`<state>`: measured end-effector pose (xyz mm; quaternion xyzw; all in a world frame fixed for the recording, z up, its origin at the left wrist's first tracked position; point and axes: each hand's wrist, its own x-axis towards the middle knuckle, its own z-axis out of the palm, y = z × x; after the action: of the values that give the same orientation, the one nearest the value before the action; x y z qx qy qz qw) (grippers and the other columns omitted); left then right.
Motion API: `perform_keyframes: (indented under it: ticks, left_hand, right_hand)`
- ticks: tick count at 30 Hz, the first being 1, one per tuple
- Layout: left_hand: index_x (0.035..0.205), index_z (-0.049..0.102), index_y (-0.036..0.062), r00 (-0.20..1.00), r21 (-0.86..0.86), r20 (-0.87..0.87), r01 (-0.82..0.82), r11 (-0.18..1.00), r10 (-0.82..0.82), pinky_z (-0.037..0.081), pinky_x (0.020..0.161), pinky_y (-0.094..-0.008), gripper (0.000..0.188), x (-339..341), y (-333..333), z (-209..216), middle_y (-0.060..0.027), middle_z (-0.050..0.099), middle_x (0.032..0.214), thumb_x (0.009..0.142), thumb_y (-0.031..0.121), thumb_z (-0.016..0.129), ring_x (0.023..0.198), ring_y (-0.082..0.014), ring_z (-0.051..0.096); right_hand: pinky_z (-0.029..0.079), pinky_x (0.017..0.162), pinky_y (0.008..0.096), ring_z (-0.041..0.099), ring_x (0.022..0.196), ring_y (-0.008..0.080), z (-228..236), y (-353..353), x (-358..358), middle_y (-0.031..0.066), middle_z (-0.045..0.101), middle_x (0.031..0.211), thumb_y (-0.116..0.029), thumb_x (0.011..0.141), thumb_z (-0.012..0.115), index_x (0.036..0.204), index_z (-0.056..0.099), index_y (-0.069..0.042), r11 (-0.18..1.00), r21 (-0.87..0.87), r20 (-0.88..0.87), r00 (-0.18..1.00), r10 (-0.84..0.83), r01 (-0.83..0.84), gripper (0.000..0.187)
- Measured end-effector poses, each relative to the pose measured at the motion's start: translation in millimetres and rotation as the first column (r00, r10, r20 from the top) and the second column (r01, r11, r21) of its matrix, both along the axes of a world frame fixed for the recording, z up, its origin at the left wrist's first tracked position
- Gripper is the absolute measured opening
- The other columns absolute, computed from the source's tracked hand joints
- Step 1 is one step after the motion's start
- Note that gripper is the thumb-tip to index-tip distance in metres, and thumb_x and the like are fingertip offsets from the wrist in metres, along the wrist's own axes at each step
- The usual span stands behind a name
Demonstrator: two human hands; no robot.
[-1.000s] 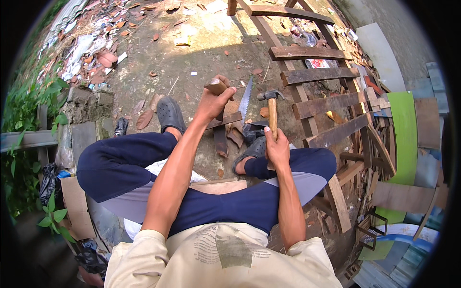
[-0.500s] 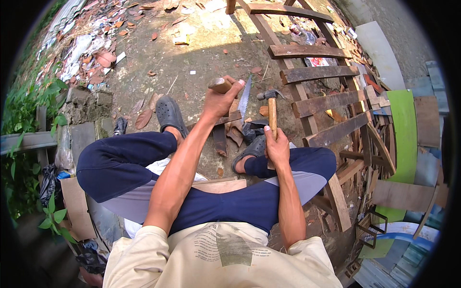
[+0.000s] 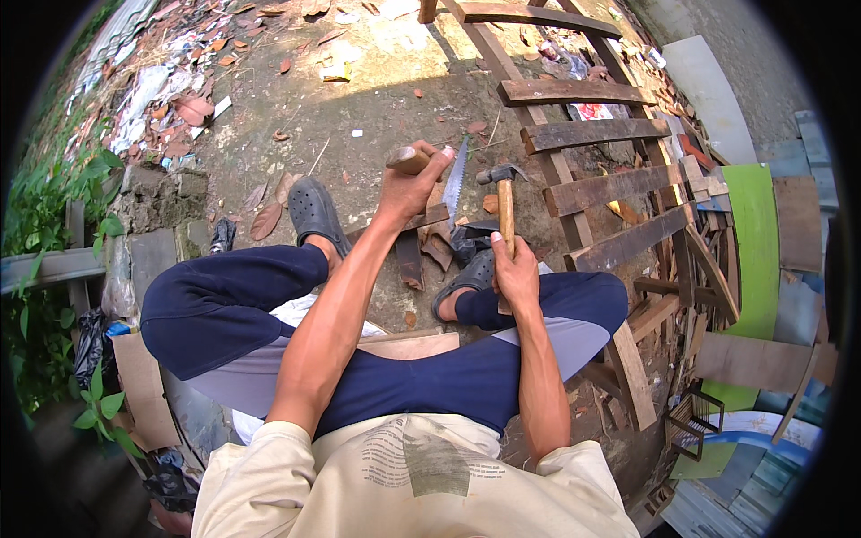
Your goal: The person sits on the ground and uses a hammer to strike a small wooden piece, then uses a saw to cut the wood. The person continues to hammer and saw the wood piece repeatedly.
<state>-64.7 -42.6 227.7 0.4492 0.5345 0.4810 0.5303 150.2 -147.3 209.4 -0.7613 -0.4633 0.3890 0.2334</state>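
Note:
My left hand (image 3: 409,190) is closed around a piece of brown wood (image 3: 408,160), raised between my knees; its rounded end shows above the fist, and the rest is hidden. My right hand (image 3: 517,269) grips the wooden handle of a claw hammer (image 3: 507,208), held upright near my right knee with its dark metal head at the top. A hand saw's toothed blade (image 3: 456,186) lies just right of my left hand, its handle not visible. Below the left hand are short dark wood pieces (image 3: 410,258) on the ground, beside a black plastic bag (image 3: 473,240).
A slatted wooden frame (image 3: 599,136) leans along the right, with stacked boards and a green panel (image 3: 752,269) behind it. Litter and dry leaves (image 3: 161,99) spread at the far left. A broken concrete block (image 3: 161,197) stands by my left knee. A pale board (image 3: 410,346) lies between my thighs.

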Motion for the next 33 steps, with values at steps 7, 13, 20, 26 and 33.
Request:
perform_keyframes:
  ticks: [7,13,20,26,33]
  left_hand:
    - [0.084,0.065,0.0093,1.0,0.003,-0.004,-0.016,1.0,0.016,0.047,0.065,-0.0261,0.032,-1.2,-0.1,-4.8,0.001,0.065,0.074,0.093,0.038,0.076,0.071,-0.0075,0.06]
    - [0.084,0.065,0.0096,1.0,0.003,0.0,-0.011,1.0,0.011,0.046,0.064,-0.0258,0.032,-1.2,-0.1,-5.1,0.0016,0.065,0.074,0.094,0.038,0.076,0.07,-0.0068,0.059]
    - [0.084,0.065,0.0098,1.0,-0.018,-0.004,-0.006,1.0,0.006,0.047,0.065,-0.0262,0.033,0.1,-2.0,0.2,0.0018,0.065,0.074,0.094,0.039,0.075,0.071,-0.0067,0.059]
    - [0.084,0.065,0.0098,0.999,-0.006,-0.042,-0.005,1.0,0.005,0.048,0.065,-0.026,0.033,-1.2,-1.7,-2.8,0.0017,0.065,0.074,0.094,0.039,0.075,0.071,-0.007,0.06]
    - [0.084,0.066,0.0089,0.999,-0.001,-0.034,-0.016,1.0,0.016,0.046,0.064,-0.0267,0.035,-0.8,-3.1,-0.7,0.0019,0.064,0.073,0.094,0.041,0.075,0.07,-0.0071,0.058]
  right_hand:
    - [0.049,0.056,0.0427,0.064,0.054,0.028,15.7,1.9,-7.3,0.0138,0.06,0.06,-0.047,0.1,0.061,0.087,0.06,-0.001,0.998,-0.06,-0.033,0.999,-0.02,0.018,0.048]
    - [0.046,0.045,0.035,0.058,0.047,0.0182,-0.7,0.1,-1.6,0.006,0.055,0.057,-0.047,0.101,0.061,0.086,0.058,-0.002,1.0,0.021,0.001,1.0,0.011,-0.011,0.047]
    - [0.043,0.039,0.0316,0.055,0.043,0.0134,-6.7,-0.6,0.5,0.0025,0.052,0.056,-0.045,0.102,0.062,0.085,0.056,-0.003,0.999,0.04,-0.022,1.0,0.014,-0.013,0.046]
    - [0.042,0.039,0.0313,0.055,0.043,0.0133,-0.9,0.2,-2.2,0.0025,0.052,0.056,-0.045,0.102,0.062,0.084,0.055,-0.003,0.999,0.03,-0.022,1.0,0.011,-0.011,0.046]
    - [0.043,0.039,0.0315,0.055,0.043,0.0136,1.8,0.0,-3.0,0.0025,0.052,0.056,-0.045,0.102,0.062,0.085,0.056,-0.003,1.0,0.019,-0.026,1.0,0.013,-0.012,0.046]
